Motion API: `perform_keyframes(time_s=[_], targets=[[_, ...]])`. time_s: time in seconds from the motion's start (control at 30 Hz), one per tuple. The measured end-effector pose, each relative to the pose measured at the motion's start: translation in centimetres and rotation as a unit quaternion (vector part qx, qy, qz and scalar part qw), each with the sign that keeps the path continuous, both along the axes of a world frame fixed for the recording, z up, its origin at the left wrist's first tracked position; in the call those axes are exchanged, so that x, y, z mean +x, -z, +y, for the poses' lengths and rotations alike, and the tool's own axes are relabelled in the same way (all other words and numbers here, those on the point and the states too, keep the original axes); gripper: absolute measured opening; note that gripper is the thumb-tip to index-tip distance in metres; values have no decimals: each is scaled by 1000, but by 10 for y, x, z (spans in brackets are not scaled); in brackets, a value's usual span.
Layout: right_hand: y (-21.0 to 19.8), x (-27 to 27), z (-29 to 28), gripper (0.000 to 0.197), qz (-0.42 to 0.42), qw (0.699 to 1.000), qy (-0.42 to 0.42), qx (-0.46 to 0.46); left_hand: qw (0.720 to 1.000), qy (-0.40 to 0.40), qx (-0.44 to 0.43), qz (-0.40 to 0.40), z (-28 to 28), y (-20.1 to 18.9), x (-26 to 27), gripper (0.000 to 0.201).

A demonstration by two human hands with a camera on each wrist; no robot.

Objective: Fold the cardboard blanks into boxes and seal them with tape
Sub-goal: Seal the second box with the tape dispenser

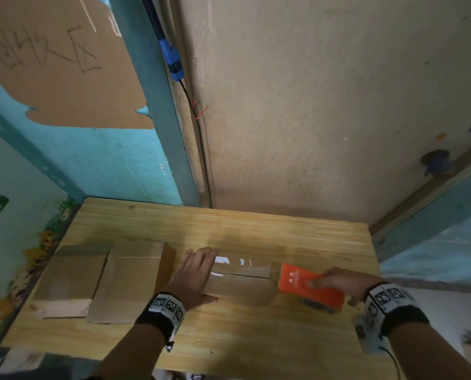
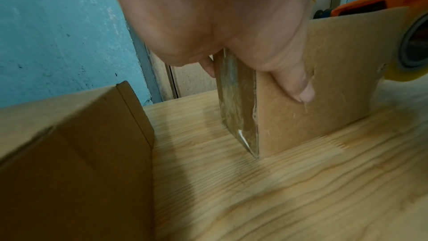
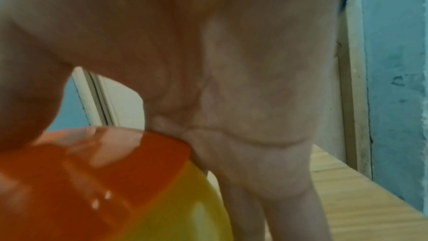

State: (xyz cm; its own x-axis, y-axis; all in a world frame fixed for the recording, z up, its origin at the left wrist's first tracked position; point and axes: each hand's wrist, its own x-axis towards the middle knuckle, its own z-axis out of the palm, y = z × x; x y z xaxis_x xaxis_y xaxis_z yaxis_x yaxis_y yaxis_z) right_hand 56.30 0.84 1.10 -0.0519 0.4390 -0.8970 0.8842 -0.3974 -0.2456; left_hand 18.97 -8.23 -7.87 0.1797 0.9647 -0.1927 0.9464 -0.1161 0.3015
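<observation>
Now your left hand (image 1: 193, 275) clasps the box's (image 1: 240, 283) nine o'clock end at counter (image 1: 229, 338) centre, thumb on its near side; your right hand (image 1: 336, 283) grips the orange tape dispenser (image 1: 300, 283) at its three o'clock.

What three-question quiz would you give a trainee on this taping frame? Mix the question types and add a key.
1. True or false: the right hand holds the orange tape dispenser beyond the right end of the box.
2. Which part of the box does the left hand grip? A) its left end B) its right end C) nothing
3. Fill in: the shiny strip along the box's top seam is clear ____.

Key: 1 true; 2 A, thumb on the near face and fingers round the end; 3 tape, which also runs down the left end in the left wrist view.
</observation>
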Motion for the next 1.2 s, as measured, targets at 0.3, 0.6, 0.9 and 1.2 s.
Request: perform_keyframes(time_s=[0.3,0.6,0.9,1.2], targets=[[-6,-6,4,98,-35,993,-90,64,1000,3,-3,6,0,0,0,126],[-8,-6,4,91,-26,994,-85,56,1000,8,17,0,0,9,-4,127],[0,-3,2,96,-22,995,-77,58,1000,12,23,3,1,10,-4,127],[-2,-1,0,85,-4,996,-60,61,1000,12,19,3,1,10,-4,128]])
